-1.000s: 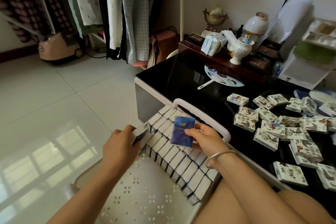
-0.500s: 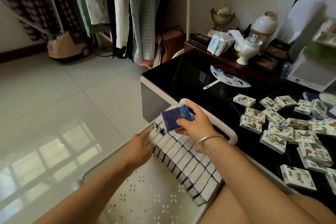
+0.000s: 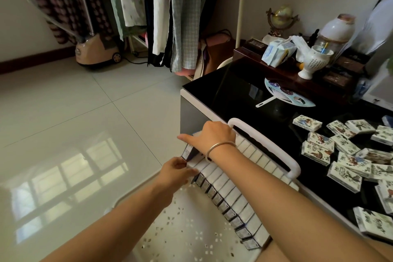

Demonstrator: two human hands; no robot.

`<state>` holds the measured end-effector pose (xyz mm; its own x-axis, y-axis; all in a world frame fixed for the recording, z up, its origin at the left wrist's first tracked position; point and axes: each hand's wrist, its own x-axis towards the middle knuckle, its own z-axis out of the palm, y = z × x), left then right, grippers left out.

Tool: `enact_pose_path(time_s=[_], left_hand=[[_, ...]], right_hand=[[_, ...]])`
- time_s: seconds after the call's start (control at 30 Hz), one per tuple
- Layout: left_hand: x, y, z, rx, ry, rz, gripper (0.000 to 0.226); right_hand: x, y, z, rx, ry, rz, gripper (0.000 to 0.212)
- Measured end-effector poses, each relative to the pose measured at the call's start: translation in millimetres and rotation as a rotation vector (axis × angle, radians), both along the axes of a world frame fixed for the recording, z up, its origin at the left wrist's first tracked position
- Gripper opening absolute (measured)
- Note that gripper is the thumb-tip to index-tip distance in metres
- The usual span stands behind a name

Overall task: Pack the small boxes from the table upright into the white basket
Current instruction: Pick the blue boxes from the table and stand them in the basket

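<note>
The right hand (image 3: 214, 136) presses a small blue cardboard box (image 3: 189, 153) down at the far left end of the upright row in the white perforated plastic basket (image 3: 265, 144). The left hand (image 3: 176, 171) pinches the row's end beside it. More patterned boxes (image 3: 316, 151) lie on the black glossy tabletop (image 3: 244, 91), right. They look light, stiff and smooth; best pinched across the broad faces.

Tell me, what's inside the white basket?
Inside the white basket stand rows of small boxes, packed upright along the table side. The rest of its patterned floor is bare. The right hand and left hand cover the far end of the rows, hiding the boxes there.
</note>
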<state>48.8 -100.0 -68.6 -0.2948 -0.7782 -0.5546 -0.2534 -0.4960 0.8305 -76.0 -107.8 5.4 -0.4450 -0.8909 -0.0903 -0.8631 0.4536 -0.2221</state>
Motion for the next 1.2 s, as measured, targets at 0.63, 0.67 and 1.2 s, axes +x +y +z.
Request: enact_pose_path(time_s=[0.63,0.67,1.2], left_hand=[[9,6,1,0.176,0.048,0.094,0.008],[11,5,1,0.218,0.084,0.135,0.009],[24,-5,15,0.484,0.406,0.153,0.033]], right_hand=[[22,4,-29,0.020,0.195,0.075,0.078],[17,6,-27,-0.031,0.193,0.084,0.067],[-22,48,-46,-0.103,-0.094,0.525,0.067]])
